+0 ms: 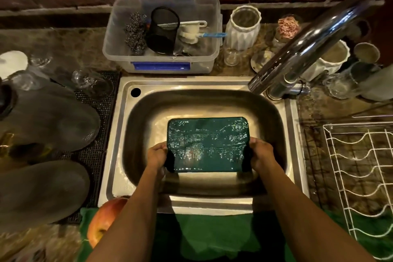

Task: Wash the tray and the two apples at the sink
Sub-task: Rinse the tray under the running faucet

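Observation:
A dark green rectangular tray [207,144] is held level inside the steel sink [192,85], with rippling water lying on its surface. My left hand [157,155] grips its left short edge and my right hand [262,155] grips its right short edge. One red-yellow apple [104,220] rests on a green cloth [212,238] at the sink's front left corner, partly hidden by my left forearm. A second apple is not in view.
The chrome faucet [302,53] reaches in from the right above the sink. A clear plastic bin [163,34] with scrubbers stands behind the sink. Grey plates [42,191] and glasses lie left on a mat. A white wire rack [361,178] stands right.

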Tool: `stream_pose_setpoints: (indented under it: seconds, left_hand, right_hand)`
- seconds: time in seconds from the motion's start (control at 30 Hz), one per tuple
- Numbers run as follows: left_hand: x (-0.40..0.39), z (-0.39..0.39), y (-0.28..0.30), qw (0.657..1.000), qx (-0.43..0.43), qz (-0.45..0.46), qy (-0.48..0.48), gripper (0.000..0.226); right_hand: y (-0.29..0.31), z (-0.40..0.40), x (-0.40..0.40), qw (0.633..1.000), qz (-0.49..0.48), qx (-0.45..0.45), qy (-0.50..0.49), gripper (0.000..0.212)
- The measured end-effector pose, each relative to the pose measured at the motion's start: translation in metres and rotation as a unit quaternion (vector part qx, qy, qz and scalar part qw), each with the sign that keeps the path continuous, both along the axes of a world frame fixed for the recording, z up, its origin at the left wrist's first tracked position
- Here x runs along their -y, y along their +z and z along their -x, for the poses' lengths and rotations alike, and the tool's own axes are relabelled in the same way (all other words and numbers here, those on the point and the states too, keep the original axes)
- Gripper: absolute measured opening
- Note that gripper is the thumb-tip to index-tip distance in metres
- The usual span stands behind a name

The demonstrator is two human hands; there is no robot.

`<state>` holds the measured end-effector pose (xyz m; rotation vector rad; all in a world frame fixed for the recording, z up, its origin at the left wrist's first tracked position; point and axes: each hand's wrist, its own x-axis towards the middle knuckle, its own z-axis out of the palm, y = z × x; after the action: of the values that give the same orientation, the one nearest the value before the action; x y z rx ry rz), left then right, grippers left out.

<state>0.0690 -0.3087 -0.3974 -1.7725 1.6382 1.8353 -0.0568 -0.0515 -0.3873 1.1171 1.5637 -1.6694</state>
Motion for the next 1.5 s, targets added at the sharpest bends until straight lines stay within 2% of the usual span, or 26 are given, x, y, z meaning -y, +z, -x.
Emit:
stream_pose_setpoints:
  seconds: [0.33, 0.5, 0.63, 0.87, 1.03, 1.17, 1.3, 1.5]
  left_hand:
    - [-0.007, 0.015, 0.043, 0.989, -0.126, -0.041, 0.07, 0.045]
    - [-0.008, 0.014, 0.055, 0.972, -0.213, -0.018, 0.099, 0.038]
    - [-0.007, 0.008, 0.07, 0.959, -0.256, -0.035, 0.121, 0.036]
    - [-0.013, -0.003, 0.096, 0.954, -0.277, -0.026, 0.112, 0.038]
    - [-0.015, -0.016, 0.124, 0.932, -0.346, -0.024, 0.103, 0.034]
    - [-0.016, -0.025, 0.143, 0.913, -0.395, -0.03, 0.095, 0.026]
    - [-0.014, -0.034, 0.154, 0.897, -0.43, -0.026, 0.097, 0.029]
    - [-0.018, -0.049, 0.171, 0.886, -0.455, -0.018, 0.089, 0.031]
  right_hand:
    - [0.041, 0.015, 0.002, 0.992, 0.051, -0.114, 0.004, 0.042]
    - [0.059, 0.012, 0.0, 0.978, 0.097, -0.185, 0.021, 0.041]
    - [0.07, 0.009, -0.007, 0.965, 0.142, -0.216, 0.039, 0.036]
    - [0.091, 0.002, -0.014, 0.942, 0.23, -0.243, 0.012, 0.033]
    - [0.12, -0.011, -0.017, 0.924, 0.29, -0.25, 0.0, 0.037]
    - [0.14, -0.02, -0.016, 0.915, 0.302, -0.267, 0.011, 0.034]
    - [0.158, -0.028, -0.016, 0.909, 0.31, -0.278, 0.004, 0.031]
    - [0.176, -0.043, -0.023, 0.909, 0.314, -0.274, 0.0, 0.048]
